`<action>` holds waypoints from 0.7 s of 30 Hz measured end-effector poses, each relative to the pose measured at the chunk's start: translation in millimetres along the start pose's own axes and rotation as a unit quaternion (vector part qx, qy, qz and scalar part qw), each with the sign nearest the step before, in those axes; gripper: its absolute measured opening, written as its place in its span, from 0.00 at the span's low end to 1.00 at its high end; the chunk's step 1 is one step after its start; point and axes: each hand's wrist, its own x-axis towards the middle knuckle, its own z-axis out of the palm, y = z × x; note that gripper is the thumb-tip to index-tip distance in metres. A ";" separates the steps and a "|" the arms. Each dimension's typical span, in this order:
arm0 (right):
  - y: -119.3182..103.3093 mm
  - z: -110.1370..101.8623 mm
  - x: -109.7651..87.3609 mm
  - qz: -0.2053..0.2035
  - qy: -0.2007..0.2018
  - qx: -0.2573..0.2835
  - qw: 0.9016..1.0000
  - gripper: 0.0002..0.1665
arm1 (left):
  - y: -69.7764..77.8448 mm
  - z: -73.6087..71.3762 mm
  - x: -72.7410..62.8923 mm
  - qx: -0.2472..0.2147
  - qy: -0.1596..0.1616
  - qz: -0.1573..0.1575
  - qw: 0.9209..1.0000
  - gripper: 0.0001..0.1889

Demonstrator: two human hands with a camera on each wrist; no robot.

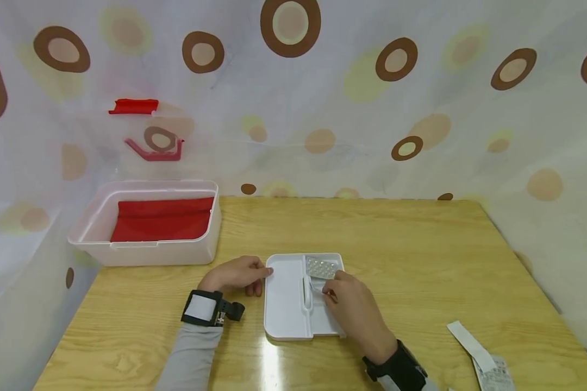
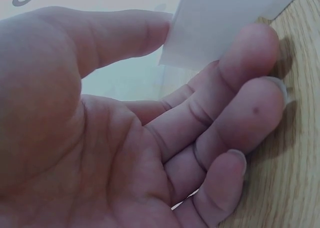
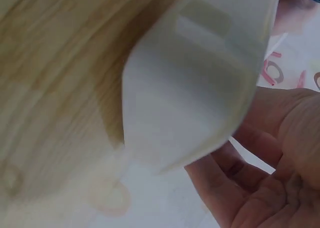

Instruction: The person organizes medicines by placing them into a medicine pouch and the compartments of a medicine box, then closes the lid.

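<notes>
A shallow white plastic case (image 1: pixel 286 296) with a narrow raised handle-like piece (image 1: pixel 307 293) along its middle lies on the table. My left hand (image 1: pixel 242 274) grips its left edge, thumb on the rim. In the left wrist view the other fingers (image 2: pixel 250 112) curl beside the case wall, close to the wood. A silvery blister pack (image 1: pixel 320 267) sits in the upper right compartment. Just below it, my right hand (image 1: pixel 354 307) reaches into the right side with thumb and index finger bent together by a thin pale edge. Whether they pinch it I cannot tell.
A translucent plastic bin (image 1: pixel 158 252) with red cloth (image 1: pixel 161 220) inside stands at the back left. At the front right lie a white paper strip (image 1: pixel 472 345) and a printed packet (image 1: pixel 496 374). A patterned sheet (image 1: pixel 293 108) hangs behind the table.
</notes>
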 end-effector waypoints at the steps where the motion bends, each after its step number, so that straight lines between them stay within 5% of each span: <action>1: -0.4 0.3 0.2 -0.006 0.001 0.000 1.000 0.06 | 0.1 -0.6 0.0 0.000 0.001 0.000 1.000 0.14; 14: 2.3 -16.4 2.3 -0.012 -0.038 0.020 0.999 0.06 | 1.8 -3.2 1.0 0.006 -0.001 0.004 1.000 0.15; 21: 9.3 -40.4 -1.5 0.017 -0.060 0.036 0.997 0.09 | 0.5 -2.1 0.3 0.005 -0.003 0.003 1.000 0.14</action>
